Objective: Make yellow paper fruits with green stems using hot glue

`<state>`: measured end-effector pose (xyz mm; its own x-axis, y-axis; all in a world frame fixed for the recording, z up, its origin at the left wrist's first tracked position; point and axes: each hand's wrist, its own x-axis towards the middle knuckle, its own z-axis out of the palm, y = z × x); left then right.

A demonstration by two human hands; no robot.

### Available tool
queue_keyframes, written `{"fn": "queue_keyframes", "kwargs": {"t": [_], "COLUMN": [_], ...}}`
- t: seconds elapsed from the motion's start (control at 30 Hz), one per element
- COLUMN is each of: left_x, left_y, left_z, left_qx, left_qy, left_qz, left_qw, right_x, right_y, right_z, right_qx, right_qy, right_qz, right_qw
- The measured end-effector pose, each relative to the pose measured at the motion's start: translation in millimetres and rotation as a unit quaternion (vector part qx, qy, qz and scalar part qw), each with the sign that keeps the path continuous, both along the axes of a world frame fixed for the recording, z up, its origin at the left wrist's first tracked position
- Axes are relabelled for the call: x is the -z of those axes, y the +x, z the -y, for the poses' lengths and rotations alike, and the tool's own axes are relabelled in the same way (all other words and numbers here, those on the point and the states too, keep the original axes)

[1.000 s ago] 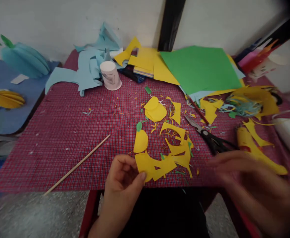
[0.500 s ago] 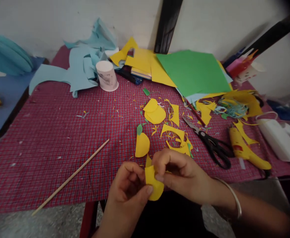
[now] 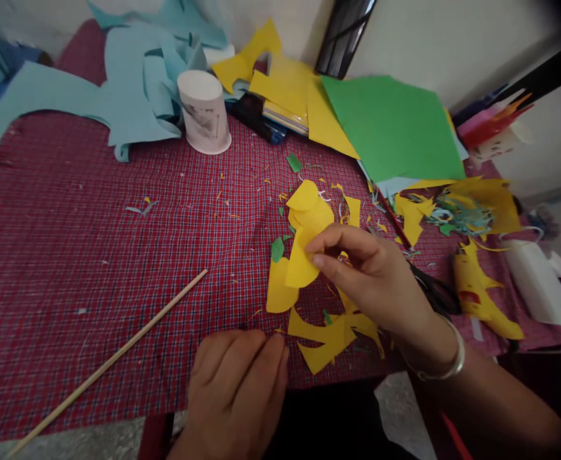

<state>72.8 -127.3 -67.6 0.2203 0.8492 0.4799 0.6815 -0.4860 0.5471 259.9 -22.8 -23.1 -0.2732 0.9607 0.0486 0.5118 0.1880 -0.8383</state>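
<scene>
Between thumb and forefinger my right hand (image 3: 381,278) pinches a folded yellow paper piece (image 3: 302,259), rounded on one side. It overlaps a pile of yellow paper circles (image 3: 314,214) and a yellow half-round piece (image 3: 279,291) in the view; whether it touches them I cannot tell. A small green paper leaf (image 3: 277,249) lies just above the half-round piece. My left hand (image 3: 237,386) rests palm down at the near table edge with its fingers laid out, holding nothing visible. Yellow paper offcuts (image 3: 326,335) lie to its right.
A wooden stick (image 3: 112,361) lies at left on the checked cloth (image 3: 165,249). Behind stand a paper cup (image 3: 205,115), light-blue paper scraps (image 3: 137,96) and green sheets (image 3: 395,128). Black scissors (image 3: 434,291), partly hidden by my right hand, and a yellow glue gun (image 3: 484,300) are at right.
My right hand has carried the folded yellow piece forward, over the other yellow pieces. The left hand has let go of it and come down at the table edge. Yellow offcuts have shifted nearer.
</scene>
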Motion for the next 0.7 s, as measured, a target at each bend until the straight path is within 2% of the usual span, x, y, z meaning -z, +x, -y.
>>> {"fn": "queue_keyframes", "kwargs": {"t": [0.27,0.4,0.57,0.7], "left_x": [1.9,5.7,11.0,0.6], "left_y": [4.6,3.7,-0.2,-21.1], "left_z": [-2.7,-3.1,-5.9,-12.3], "left_qx": [-0.009,-0.027,-0.021,0.015], "left_qy": [-0.020,0.016,0.026,0.033], "left_qz": [-0.011,0.002,-0.006,-0.044], "left_qw": [1.000,1.000,0.999,0.998], "right_x": [8.8,8.2,10.2,16.9], "right_y": [-4.6,-3.0,2.5,8.3], "right_z": [9.5,13.4,8.8,0.5], "right_qx": [-0.098,-0.130,-0.119,-0.073], "right_qy": [0.065,0.052,0.013,-0.040], "right_qz": [0.089,0.090,-0.003,-0.119], "right_qw": [0.989,0.986,0.993,0.989]}}
